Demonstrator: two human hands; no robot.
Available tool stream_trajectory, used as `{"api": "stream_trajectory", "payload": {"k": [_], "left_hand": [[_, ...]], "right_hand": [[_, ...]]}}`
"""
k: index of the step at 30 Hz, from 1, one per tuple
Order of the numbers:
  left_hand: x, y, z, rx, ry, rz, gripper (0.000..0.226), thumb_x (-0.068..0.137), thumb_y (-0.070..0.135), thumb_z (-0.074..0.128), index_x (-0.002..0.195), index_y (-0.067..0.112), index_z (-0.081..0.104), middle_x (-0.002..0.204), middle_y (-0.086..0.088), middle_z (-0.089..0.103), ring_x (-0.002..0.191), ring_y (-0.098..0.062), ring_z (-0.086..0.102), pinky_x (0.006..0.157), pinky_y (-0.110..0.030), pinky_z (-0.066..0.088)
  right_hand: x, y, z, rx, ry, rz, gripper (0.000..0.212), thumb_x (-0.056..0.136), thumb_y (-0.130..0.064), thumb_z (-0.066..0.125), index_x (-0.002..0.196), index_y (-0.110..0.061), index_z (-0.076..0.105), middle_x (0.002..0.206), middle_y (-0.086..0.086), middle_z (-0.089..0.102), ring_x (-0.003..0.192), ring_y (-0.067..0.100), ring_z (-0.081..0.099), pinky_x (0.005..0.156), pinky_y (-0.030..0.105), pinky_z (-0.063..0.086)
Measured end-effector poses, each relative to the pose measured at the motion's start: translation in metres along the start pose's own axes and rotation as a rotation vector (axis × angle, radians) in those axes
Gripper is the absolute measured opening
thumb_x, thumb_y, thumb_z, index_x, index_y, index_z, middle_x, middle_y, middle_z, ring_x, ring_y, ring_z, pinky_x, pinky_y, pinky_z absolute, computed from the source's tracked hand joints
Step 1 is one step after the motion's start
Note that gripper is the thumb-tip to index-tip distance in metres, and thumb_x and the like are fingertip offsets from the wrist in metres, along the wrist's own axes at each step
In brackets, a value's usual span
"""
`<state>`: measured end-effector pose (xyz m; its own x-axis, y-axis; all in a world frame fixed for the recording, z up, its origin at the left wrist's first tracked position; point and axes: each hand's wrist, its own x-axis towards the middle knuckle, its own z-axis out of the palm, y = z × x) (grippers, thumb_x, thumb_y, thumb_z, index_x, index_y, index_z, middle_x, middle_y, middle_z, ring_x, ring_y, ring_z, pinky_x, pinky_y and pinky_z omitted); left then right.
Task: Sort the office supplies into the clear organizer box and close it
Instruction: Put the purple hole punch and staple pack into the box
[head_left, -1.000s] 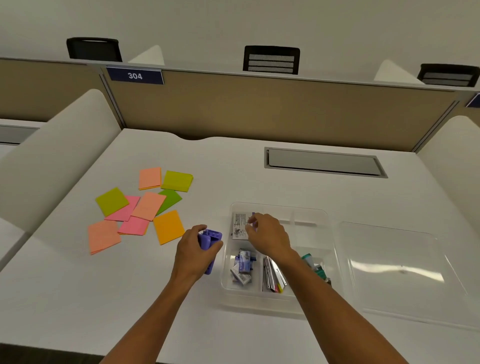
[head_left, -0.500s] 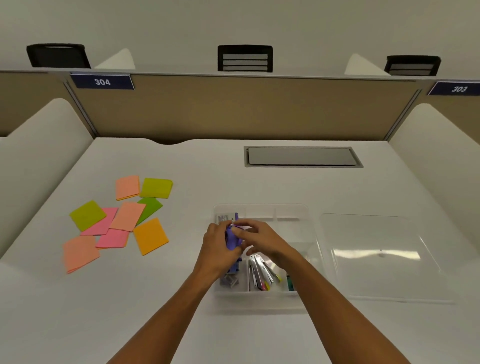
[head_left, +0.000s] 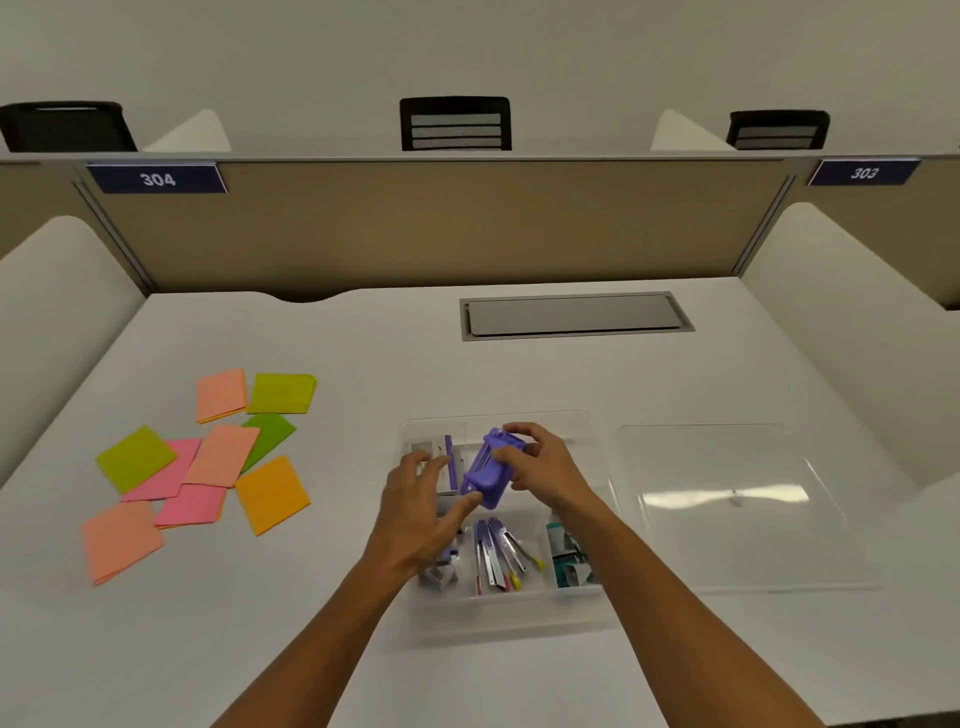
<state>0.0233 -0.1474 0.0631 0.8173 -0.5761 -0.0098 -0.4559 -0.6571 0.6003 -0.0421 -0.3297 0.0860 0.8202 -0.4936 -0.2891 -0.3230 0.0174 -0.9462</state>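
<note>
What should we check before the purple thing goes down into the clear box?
1. Purple stapler held: ok, right hand grips it; left hand touches its lower end.
2. Stapler over the box: ok.
3. Free slot underneath: cannot tell, hands hide it.
4. Back right slot free: ok, looks bare.
5. Lid out of the way: ok, flat beside the box.
6. Everything sorted: not ok, sticky notes lie on the desk.
</note>
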Motion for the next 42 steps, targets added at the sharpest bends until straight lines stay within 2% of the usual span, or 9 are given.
{"api": "stream_trajectory", "payload": {"k": [4,8,10,13,17,20,25,33,42], "left_hand": [[-0.009,-0.021,0.017,0.132,-0.003,-0.027,0.097,0.073,0.089,0.019,0.147,0.027,0.032,0.157,-0.005,0.024,0.147,-0.027,0.013,0.119,-0.048,0.003],[-0.016,-0.034,0.033,0.202,-0.039,-0.012,0.106,0.069,0.093,0.007,0.153,0.028,0.013,0.162,-0.001,0.004,0.149,-0.024,-0.011,0.116,-0.042,-0.01],[-0.018,-0.037,0.036,0.225,-0.05,-0.003,0.109,0.067,0.093,0.001,0.153,0.027,0.004,0.162,0.0,-0.005,0.144,-0.017,-0.023,0.115,-0.038,-0.015],[-0.019,-0.036,0.037,0.25,-0.05,-0.004,0.111,0.067,0.092,-0.002,0.153,0.022,0.005,0.162,-0.002,-0.004,0.143,-0.016,-0.022,0.117,-0.038,-0.01],[-0.019,-0.033,0.037,0.291,-0.041,0.003,0.109,0.071,0.089,0.002,0.153,0.019,0.014,0.162,-0.004,0.005,0.148,-0.023,-0.012,0.117,-0.038,-0.006],[-0.019,-0.034,0.037,0.312,-0.046,0.006,0.109,0.07,0.089,-0.001,0.153,0.021,0.013,0.162,-0.003,0.005,0.148,-0.023,-0.012,0.115,-0.037,-0.007],[-0.019,-0.036,0.039,0.326,-0.052,-0.009,0.108,0.071,0.09,0.0,0.153,0.022,0.016,0.162,-0.001,0.005,0.148,-0.021,-0.013,0.115,-0.036,-0.003],[-0.018,-0.039,0.041,0.336,-0.064,-0.029,0.097,0.077,0.085,0.012,0.153,0.025,0.017,0.162,0.001,0.006,0.149,-0.021,-0.01,0.114,-0.036,0.0],[-0.018,-0.04,0.042,0.335,-0.052,-0.018,0.095,0.078,0.084,0.012,0.153,0.026,0.017,0.162,0.002,0.006,0.148,-0.02,-0.011,0.114,-0.035,0.0]], "right_hand": [[0.014,-0.001,-0.01,0.034,0.124,0.033,0.041,0.087,-0.021,0.07,0.125,-0.025,0.056,0.115,0.004,0.064,0.101,0.02,0.063,0.066,0.024,0.054],[0.03,-0.001,-0.015,-0.053,0.159,0.04,0.045,0.088,-0.021,0.07,0.13,-0.022,0.054,0.122,0.005,0.061,0.107,0.023,0.061,0.09,0.04,0.056],[0.036,-0.001,-0.016,-0.145,0.155,0.028,0.047,0.089,-0.021,0.069,0.132,-0.021,0.053,0.126,0.004,0.059,0.108,0.023,0.059,0.094,0.044,0.054],[0.041,-0.001,-0.014,-0.319,0.112,0.03,0.05,0.089,-0.026,0.069,0.135,-0.02,0.051,0.129,0.003,0.057,0.11,0.022,0.057,0.096,0.042,0.053],[0.048,-0.001,-0.009,-0.536,0.076,-0.009,0.049,0.091,-0.029,0.066,0.137,-0.017,0.052,0.133,0.005,0.058,0.113,0.021,0.056,0.09,0.028,0.045],[0.051,-0.005,-0.003,-0.655,0.077,-0.034,0.048,0.092,-0.027,0.065,0.137,-0.016,0.052,0.132,0.005,0.059,0.115,0.023,0.056,0.092,0.03,0.045],[0.058,-0.009,0.009,-0.88,-0.016,-0.049,0.035,0.088,-0.015,0.064,0.123,-0.014,0.061,0.12,0.009,0.064,0.101,0.025,0.059,0.083,0.033,0.048],[0.063,-0.002,0.02,-1.026,-0.129,-0.009,0.051,0.085,-0.017,0.072,0.132,-0.014,0.053,0.129,0.009,0.06,0.113,0.025,0.057,0.089,0.032,0.049],[0.06,0.006,0.022,-0.98,-0.057,-0.022,0.053,0.085,-0.024,0.073,0.134,-0.021,0.052,0.13,0.006,0.059,0.113,0.022,0.059,0.084,0.032,0.053]]}}
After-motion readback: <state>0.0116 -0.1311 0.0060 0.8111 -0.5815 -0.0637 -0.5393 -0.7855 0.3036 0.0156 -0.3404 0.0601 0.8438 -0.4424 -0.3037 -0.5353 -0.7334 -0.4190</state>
